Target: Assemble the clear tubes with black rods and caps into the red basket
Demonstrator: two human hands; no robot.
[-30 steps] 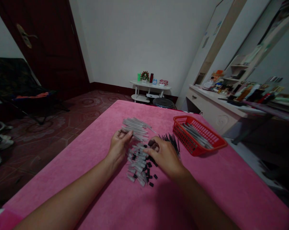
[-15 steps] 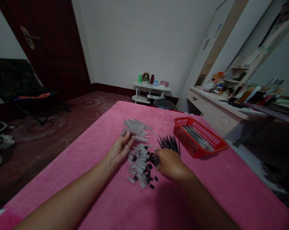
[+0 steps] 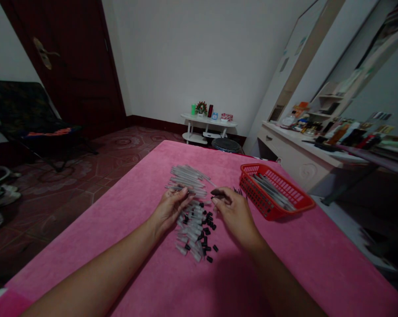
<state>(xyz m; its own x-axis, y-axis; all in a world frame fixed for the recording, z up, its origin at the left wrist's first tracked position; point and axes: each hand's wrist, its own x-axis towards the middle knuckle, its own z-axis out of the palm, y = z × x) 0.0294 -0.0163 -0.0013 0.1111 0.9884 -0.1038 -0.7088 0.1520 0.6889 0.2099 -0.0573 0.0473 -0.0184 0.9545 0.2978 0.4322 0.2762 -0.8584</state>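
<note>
My left hand is closed, thumb against fingers, around a thin greyish pen tube at the near edge of a pile of similar translucent tubes. My right hand faces it from the right, thumb and forefinger pinched on a small black piece that looks like a pen plug. A gap separates the two hands. Below and between them lie a heap of clear pen caps and loose small black plugs. Thin black pointed pieces are mostly hidden behind my right hand.
A red plastic basket with several grey pens in it stands right of my right hand. Everything lies on a pink cloth-covered table. Beyond are a black round stool, a small white shelf table and a dresser at right.
My right hand has moved up and away from the black plugs, and now pinches a small black piece. My left hand has shifted slightly right, its tube now showing between the fingers.
</note>
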